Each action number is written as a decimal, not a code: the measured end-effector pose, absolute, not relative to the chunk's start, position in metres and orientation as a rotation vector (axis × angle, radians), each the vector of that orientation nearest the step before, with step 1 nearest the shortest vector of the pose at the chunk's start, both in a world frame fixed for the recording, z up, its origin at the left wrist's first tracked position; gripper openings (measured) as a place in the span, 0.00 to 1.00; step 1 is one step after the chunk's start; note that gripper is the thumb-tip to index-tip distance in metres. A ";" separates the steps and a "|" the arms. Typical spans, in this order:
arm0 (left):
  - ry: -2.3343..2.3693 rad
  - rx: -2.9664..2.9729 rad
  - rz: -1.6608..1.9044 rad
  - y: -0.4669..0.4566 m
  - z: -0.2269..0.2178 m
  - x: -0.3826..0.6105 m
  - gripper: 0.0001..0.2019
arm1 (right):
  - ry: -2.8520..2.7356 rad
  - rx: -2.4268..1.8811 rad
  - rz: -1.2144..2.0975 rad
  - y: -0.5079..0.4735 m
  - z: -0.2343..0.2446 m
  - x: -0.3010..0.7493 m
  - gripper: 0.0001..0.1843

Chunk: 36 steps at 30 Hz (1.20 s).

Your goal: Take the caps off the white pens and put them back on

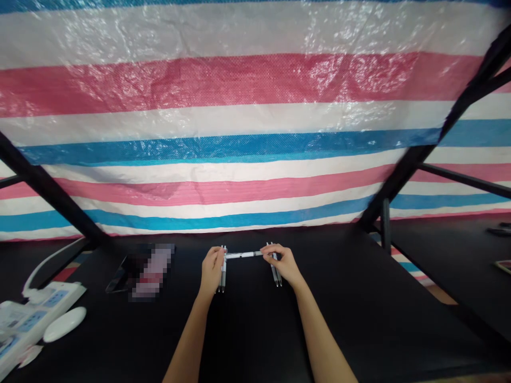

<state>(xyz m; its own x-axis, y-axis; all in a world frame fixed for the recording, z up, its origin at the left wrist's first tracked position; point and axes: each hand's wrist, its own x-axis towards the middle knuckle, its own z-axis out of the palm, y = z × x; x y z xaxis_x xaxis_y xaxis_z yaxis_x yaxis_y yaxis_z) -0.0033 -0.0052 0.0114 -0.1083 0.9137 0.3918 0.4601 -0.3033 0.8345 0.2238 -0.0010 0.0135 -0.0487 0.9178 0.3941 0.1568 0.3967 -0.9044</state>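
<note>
White-barrelled pen (pixel 244 255) spanning the gap between the hands, long axis running left to right, each end equally close to a hand. At its left end, the left hand (pixel 211 269), fingers closed together, clamps it against a second pen (pixel 222 282) set crosswise. At its right end, the right hand (pixel 282 264) pinches it between thumb and fingertips, beside a pair of pens (pixel 276 275) angled toward the body. Farther left on the black worktop (pixel 359 319) lie a dark, partly blurred flat device (pixel 123 276), a white power strip (pixel 35 319) and a white computer mouse (pixel 64 324). A striped tarpaulin (pixel 239 80) hangs beyond.
</note>
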 end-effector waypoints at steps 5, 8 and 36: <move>1.424 1.726 1.391 -0.006 0.010 -0.002 0.17 | -1.428 -1.001 0.828 0.000 0.012 0.226 0.05; 1.375 1.807 1.385 -0.008 0.009 0.000 0.12 | -1.384 -1.027 0.835 0.001 0.011 0.228 0.06; 1.649 1.553 1.493 -0.005 0.011 -0.011 0.17 | -1.291 -1.048 0.924 0.002 0.010 0.238 0.08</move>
